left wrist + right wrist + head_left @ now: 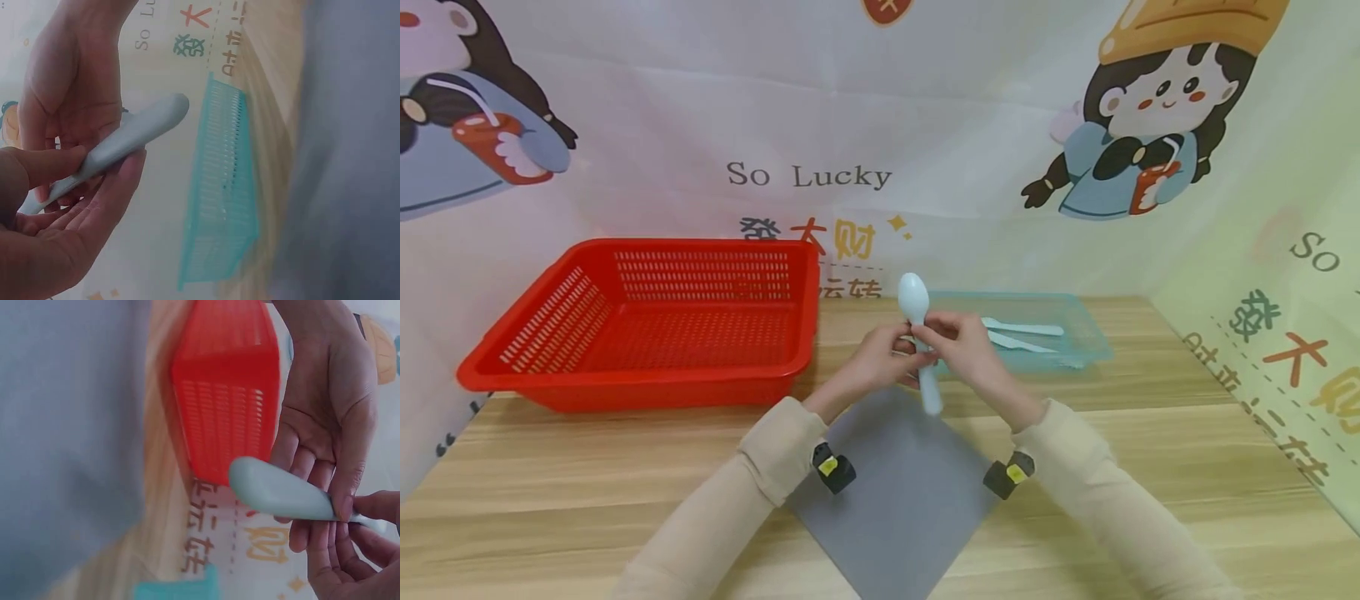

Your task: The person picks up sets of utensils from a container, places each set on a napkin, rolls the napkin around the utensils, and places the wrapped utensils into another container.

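Observation:
Both hands hold a pale plastic spoon upright above the table, its bowl at the top and its handle pointing down. My left hand grips the handle, with the thumb laid across its front. Just below the bowl, my right hand pinches the neck between thumb and finger. In the left wrist view, the handle sticks out past the fingers of the left hand. The right wrist view shows the rounded handle end close up, with the right hand at the lower right.
At left stands a large red plastic basket. Behind the right hand, a teal tray-like basket contains pale plastic cutlery. A grey mat lies on the wooden table below the hands. A printed cloth hangs behind.

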`<state>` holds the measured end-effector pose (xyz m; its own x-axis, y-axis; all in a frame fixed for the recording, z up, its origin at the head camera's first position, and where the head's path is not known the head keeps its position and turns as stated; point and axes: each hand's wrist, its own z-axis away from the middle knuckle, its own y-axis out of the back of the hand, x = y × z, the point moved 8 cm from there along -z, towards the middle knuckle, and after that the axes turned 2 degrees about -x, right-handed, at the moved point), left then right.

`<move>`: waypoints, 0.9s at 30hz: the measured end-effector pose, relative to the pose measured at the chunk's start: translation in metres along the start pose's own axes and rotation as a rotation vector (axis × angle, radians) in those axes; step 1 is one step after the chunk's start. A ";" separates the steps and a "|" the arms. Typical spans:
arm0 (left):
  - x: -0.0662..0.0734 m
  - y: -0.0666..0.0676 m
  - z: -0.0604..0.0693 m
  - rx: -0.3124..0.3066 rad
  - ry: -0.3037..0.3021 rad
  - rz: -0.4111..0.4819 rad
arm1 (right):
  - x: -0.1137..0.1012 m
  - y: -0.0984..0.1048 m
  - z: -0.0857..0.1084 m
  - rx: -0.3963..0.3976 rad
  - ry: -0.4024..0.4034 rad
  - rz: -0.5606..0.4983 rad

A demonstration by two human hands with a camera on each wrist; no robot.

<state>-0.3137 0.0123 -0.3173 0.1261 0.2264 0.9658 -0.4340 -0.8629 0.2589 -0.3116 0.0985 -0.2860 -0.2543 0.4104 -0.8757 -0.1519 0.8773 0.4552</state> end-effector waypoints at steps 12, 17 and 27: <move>-0.032 0.011 0.029 0.001 0.029 -0.022 | 0.028 -0.039 0.011 -0.063 -0.052 -0.146; -0.045 0.015 0.035 -0.004 0.083 0.032 | 0.035 -0.053 0.021 -0.142 -0.046 -0.165; -0.068 0.026 0.036 0.054 0.204 0.097 | 0.055 -0.079 0.037 -0.335 -0.143 -0.138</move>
<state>-0.3013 -0.0419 -0.3761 -0.0992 0.2228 0.9698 -0.3863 -0.9068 0.1688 -0.2781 0.0610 -0.3759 -0.0779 0.3456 -0.9352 -0.4852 0.8063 0.3384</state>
